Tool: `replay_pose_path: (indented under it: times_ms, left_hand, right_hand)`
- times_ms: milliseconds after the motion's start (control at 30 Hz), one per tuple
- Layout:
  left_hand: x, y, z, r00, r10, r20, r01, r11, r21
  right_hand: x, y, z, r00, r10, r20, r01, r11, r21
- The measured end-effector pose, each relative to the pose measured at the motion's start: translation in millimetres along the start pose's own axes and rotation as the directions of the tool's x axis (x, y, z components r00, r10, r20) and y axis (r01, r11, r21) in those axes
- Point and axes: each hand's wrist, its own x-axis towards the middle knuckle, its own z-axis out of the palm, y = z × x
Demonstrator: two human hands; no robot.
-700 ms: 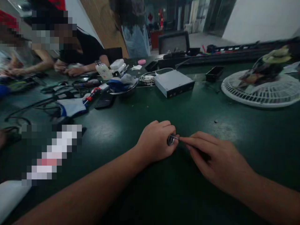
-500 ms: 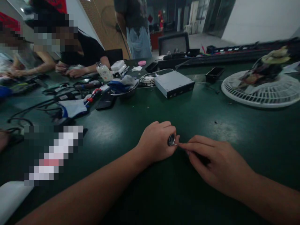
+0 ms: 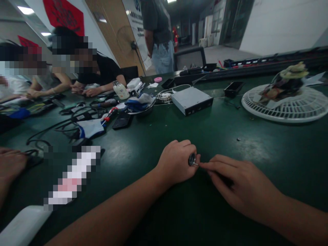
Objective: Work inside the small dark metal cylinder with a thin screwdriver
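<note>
My left hand (image 3: 176,162) is closed around a small round dark part with a shiny metal rim (image 3: 191,159). Out of its face sticks a thin silver pin (image 3: 195,164). Most of the part is hidden inside the fist. My right hand (image 3: 241,181) is just to the right, with its fingers stretched toward the pin. Its index fingertip is at or very near the pin's end; whether they touch I cannot tell. A dark gap shows between thumb and fingers, and I see nothing held there.
Beyond my hands stand a grey drive box (image 3: 192,99) and a bowl with blue-white cloth (image 3: 140,102). A white fan grille (image 3: 282,114) lies right. A tiny ring-like piece (image 3: 238,139) is nearer. Left are cables, a red-handled screwdriver (image 3: 109,116) and a phone (image 3: 74,176); people sit beyond.
The view has shifted, so the table and both hands appear lower and somewhat to the right. My hands keep nearly the same pose around the part. Another person's hand shows more at the left edge.
</note>
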Motion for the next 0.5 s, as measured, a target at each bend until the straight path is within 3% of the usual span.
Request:
replay_pose_path:
  times_ms: [233,400,500]
  left_hand:
    - [0.9,1.9,-2.1,1.000,-0.008,0.006,0.008,1.000,0.020]
    - [0.4,1.4,-2.1,1.000,-0.002,0.013,0.002,1.000,0.022]
    - [0.0,0.8,-1.0,1.000,0.002,0.008,-0.002,1.000,0.019]
  right_hand:
    - [0.0,-0.2,-0.1,0.994,0.086,-0.062,-0.089,0.995,-0.054]
    - [0.2,-1.2,-2.2,1.000,-0.020,-0.022,0.021,1.000,0.011]
    - [-0.2,-1.3,-2.1,1.000,-0.017,-0.010,0.017,1.000,0.000]
